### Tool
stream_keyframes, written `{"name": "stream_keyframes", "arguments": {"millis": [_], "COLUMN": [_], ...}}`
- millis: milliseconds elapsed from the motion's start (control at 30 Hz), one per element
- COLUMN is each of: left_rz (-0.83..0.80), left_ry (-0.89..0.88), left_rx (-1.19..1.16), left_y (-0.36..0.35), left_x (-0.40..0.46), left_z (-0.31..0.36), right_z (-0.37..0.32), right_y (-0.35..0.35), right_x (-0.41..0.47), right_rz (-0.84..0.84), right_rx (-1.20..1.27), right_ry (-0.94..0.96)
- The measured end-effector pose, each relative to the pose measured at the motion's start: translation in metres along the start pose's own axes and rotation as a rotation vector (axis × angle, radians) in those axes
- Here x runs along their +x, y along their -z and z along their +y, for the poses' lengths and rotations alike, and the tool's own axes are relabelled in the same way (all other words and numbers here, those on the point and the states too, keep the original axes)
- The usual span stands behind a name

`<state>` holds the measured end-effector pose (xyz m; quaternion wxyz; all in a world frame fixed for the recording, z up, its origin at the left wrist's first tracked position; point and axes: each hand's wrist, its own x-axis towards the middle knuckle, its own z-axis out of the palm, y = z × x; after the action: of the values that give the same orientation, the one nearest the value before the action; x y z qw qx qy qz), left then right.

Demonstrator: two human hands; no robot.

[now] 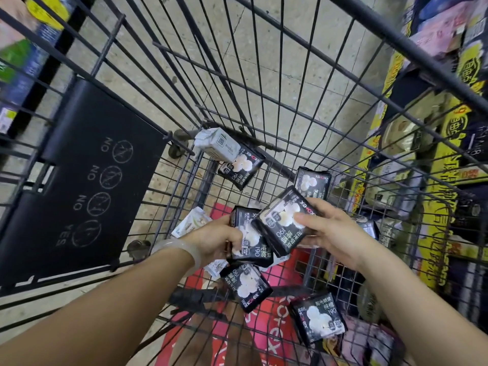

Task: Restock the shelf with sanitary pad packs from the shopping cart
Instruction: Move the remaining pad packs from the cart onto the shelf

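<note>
Grip first: right hand point(327, 228) pinches a black Kotex pad pack point(284, 220) with thumb on the printed face and fingers under it; left hand point(219, 239) clamps a second black pack point(249, 241) by its left edge, thumb on top. The two packs overlap, right one riding on the left one's corner, both held low inside the shopping cart point(290, 75).

Risks: glossy film wrap and an edge-only hold, so the left pack could slide out when lifted; the overlapping corners may snag as the hands part; lifting past the wire walls could knock a pack loose (it would drop back in the cart, most likely).

Loose packs remain on the cart floor: lower pack point(247, 286), one at bottom right point(318, 319), one far back point(241, 166), one at the right wall point(313, 182), plus a pale carton point(216, 143).

Hard to read: fingers under both packs are hidden; shelf point(435, 167) at right is blurred and seen through wire, target slot not identifiable. Pink Kotex sheet point(280, 339) under the packs is partly covered.
</note>
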<state>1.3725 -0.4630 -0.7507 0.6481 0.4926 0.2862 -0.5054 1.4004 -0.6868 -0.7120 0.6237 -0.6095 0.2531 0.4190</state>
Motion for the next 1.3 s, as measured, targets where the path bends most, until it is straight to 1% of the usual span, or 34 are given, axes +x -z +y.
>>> {"name": "stream_keyframes", "arguments": {"millis": [100, 167, 233, 333, 400, 467, 500, 533, 600, 633, 733, 800, 867, 933, 1033, 1100, 1133, 1233, 1300], "left_rz": [-0.045, -0.112, -0.126, -0.108, -0.059, -0.030, -0.022, -0.018, 0.004, 0.009, -0.059, -0.116, -0.175, -0.181, -0.158, -0.211, -0.220, -0.143, -0.069], "left_ry": [0.024, 0.039, 0.046, 0.072, 0.055, 0.013, 0.001, -0.022, -0.083, -0.105, -0.124, -0.098, -0.053, -0.030, -0.005, 0.030, 0.051, 0.091, 0.073], "left_rx": [0.036, -0.055, -0.078, 0.041, 0.036, -0.057, -0.133, -0.222, -0.346, -0.346, -0.221, -0.168, -0.187, -0.205, -0.044, 0.071, 0.086, 0.047, 0.003], "left_y": [-0.002, -0.002, -0.003, -0.004, -0.004, -0.007, -0.009, -0.012, -0.017, -0.020, -0.026, -0.022, -0.010, 0.005, 0.020, 0.023, 0.025, 0.028, 0.027], "left_x": [-0.003, -0.005, -0.007, -0.005, 0.000, 0.001, 0.003, 0.004, 0.005, 0.003, -0.008, -0.015, -0.021, -0.025, -0.028, -0.032, -0.033, -0.038, -0.038], "left_z": [0.000, 0.000, 0.000, -0.005, -0.010, -0.010, -0.010, -0.010, -0.011, -0.011, -0.016, -0.017, -0.014, -0.007, 0.004, 0.011, 0.014, 0.017, 0.016], "right_z": [-0.009, -0.015, -0.019, -0.018, -0.012, -0.007, -0.005, -0.004, -0.002, -0.002, -0.008, -0.009, -0.011, -0.008, -0.008, -0.014, -0.018, -0.026, -0.028], "right_y": [-0.002, -0.008, -0.016, -0.028, -0.035, -0.043, -0.047, -0.053, -0.063, -0.065, -0.061, -0.050, -0.045, -0.041, -0.050, -0.063, -0.068, -0.078, -0.080], "right_x": [0.000, -0.001, 0.000, 0.001, 0.002, -0.001, -0.003, -0.007, -0.016, -0.017, -0.016, -0.011, -0.010, -0.004, 0.003, 0.007, 0.011, 0.020, 0.025], "right_rz": [-0.092, -0.146, -0.161, -0.091, 0.017, 0.153, 0.188, 0.179, 0.054, -0.003, -0.080, -0.131, -0.178, -0.192, -0.252, -0.319, -0.334, -0.353, -0.371], "right_rx": [-0.167, -0.244, -0.289, -0.444, -0.425, -0.295, -0.241, -0.236, -0.331, -0.373, -0.353, -0.327, -0.312, -0.362, -0.464, -0.529, -0.553, -0.576, -0.560], "right_ry": [-0.019, -0.028, -0.015, 0.055, 0.115, 0.166, 0.171, 0.157, 0.120, 0.103, -0.006, -0.059, -0.069, -0.071, -0.057, -0.024, -0.006, 0.023, 0.009]}}
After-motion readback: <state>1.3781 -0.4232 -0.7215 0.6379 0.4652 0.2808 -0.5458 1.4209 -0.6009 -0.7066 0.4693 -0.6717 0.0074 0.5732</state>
